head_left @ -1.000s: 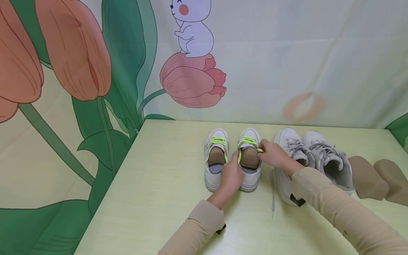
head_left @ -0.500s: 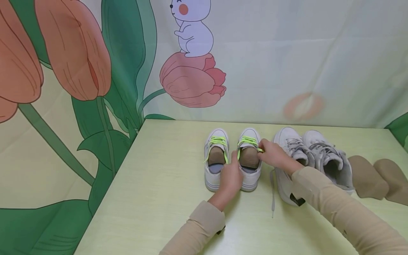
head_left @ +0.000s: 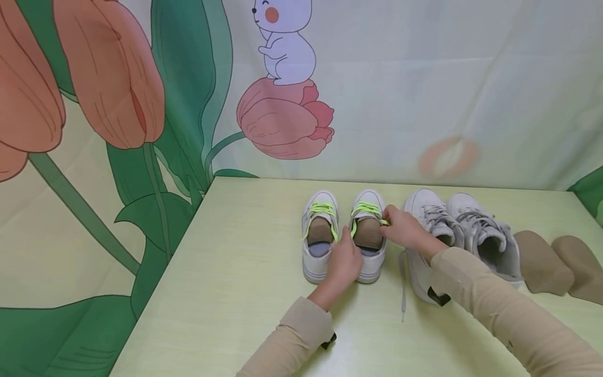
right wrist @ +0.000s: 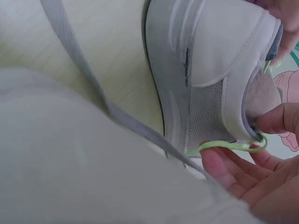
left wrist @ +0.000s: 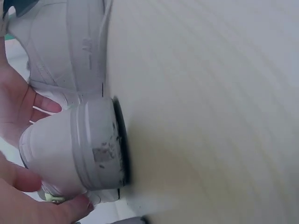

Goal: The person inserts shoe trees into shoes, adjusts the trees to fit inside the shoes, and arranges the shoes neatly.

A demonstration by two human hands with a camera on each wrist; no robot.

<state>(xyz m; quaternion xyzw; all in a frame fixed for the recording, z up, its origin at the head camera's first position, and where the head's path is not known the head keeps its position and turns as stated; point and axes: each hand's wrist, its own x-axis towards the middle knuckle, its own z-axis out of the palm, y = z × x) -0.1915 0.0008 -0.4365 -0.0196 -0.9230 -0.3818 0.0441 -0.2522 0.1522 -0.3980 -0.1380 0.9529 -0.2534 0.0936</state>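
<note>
A white sneaker (head_left: 369, 197) with neon-green laces stands on the table, a brown insert (head_left: 369, 233) in its opening. My left hand (head_left: 346, 262) grips its left side; the left wrist view shows thumb and fingers around the heel part, near a bit of green lace. At the opposite edge, my right hand (head_left: 403, 228) holds the collar. Its thumb reaches in against the insert and its other fingers lie outside by a strand of green lace (right wrist: 224, 144); whether they pinch the lace is unclear. The matching sneaker (head_left: 314, 267), also with a brown insert, stands to the left.
To the right is a pair of larger white sneakers (head_left: 471, 209) with grey laces, partly behind my right forearm. One grey lace (head_left: 403, 288) trails onto the table (head_left: 226, 272). Two brown molded inserts (head_left: 542, 262) lie at far right. A printed cloth hangs behind.
My left hand has shifted very slightly at the sneaker's side. The right hand and the shoes look the same.
</note>
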